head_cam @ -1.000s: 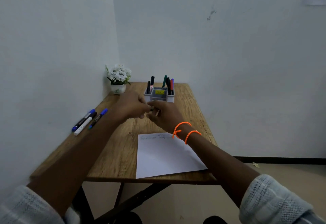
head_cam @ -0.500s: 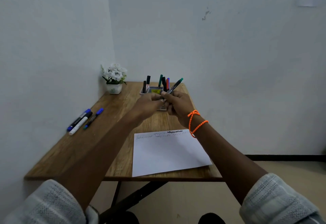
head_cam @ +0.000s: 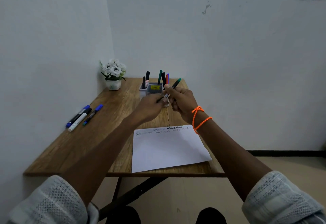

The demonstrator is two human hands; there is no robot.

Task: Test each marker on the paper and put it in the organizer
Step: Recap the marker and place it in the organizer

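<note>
1. Far left of the desk point(head_cam: 74, 146), well apart from the hands: three markers point(head_cam: 80, 117) lie side by side near the wall, not yet in the organizer. Judged light, rigid and smooth-barrelled; liable to roll if nudged. Best taken mid-barrel, between thumb and two fingers.

2. Far left corner: a small flower pot point(head_cam: 113, 84), not part of the task.

3. Left hand point(head_cam: 150, 107): fingers curled, pinching the near, lower end of the green marker point(head_cam: 173, 87). Whether it grips the body or a loose cap cannot be told; the fingers hide that end.

4. Organizer point(head_cam: 153, 89): grey, at the far edge of the desk, just beyond the hands. Several markers stand upright in its compartments.

5. Green marker: held in the air above the desk, tilted, green end pointing far and right, close to the organizer. Judged light and stiff; the glossy barrel could slip in a loose pinch, so a firm hold near the middle is advisable before lowering it into a compartment.

6. Right hand point(head_cam: 183, 102): fingers wrapped around the marker's middle.

7. Paper point(head_cam: 167, 151): flat at the near edge of the desk, with scribble lines along its far edge. Thin and limp; likely to slide under a pressing tip unless steadied.
</note>
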